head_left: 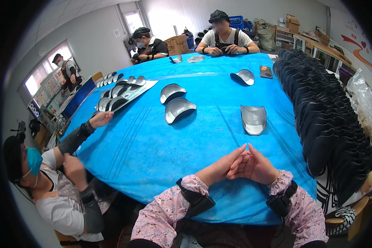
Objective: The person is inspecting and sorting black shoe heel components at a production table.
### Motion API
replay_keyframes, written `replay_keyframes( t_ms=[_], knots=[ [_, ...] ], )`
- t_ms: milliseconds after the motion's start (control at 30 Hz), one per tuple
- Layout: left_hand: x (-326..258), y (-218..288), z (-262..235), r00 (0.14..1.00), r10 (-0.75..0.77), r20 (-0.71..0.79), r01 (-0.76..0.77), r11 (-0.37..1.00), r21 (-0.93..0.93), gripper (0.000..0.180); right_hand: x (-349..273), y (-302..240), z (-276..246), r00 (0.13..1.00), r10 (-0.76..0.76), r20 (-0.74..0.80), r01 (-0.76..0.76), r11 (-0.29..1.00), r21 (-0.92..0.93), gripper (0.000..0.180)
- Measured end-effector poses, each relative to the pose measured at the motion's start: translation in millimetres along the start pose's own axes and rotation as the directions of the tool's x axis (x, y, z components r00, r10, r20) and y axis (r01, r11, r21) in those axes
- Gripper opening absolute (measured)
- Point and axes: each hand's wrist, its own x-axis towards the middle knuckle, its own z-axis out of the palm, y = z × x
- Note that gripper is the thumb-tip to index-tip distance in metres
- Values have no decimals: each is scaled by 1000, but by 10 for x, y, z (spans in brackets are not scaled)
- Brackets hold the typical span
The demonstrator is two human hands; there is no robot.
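My left hand [222,167] and my right hand [257,166] meet over the near part of the blue-covered table [153,159]. Their fingers are folded into each other and the thumb tips point up close together. Nothing shows between them. Just beyond lies a curved grey shell piece [253,120] with a pale patch at its lower end. Farther left rest two more shells, a front one [180,110] and a rear one [172,93], arched up from the cloth. Another shell [243,77] sits farther back. Black bands with small boxes are strapped round both my wrists.
Long nested rows of black curved pieces [326,111] line the right edge. At left, a board [134,97] carries several shells. A co-worker [62,182] sits close on my left, arms raised; others are at the far side. A brown flat box-like object [265,72] lies far right.
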Motion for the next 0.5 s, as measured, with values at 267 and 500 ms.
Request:
replay_keyframes(
  t_ms=[267, 500],
  knots=[
    [-35, 53, 125, 999, -31, 29, 31, 1000, 5, 60, -3, 16, -46, 1000, 8, 19, -9, 1000, 28, 71],
    [-70, 100, 191, 999, 13, 46, -14, 1000, 25, 61, 3, 29, -33, 1000, 0, 9, -1, 999, 36, 71]
  ],
)
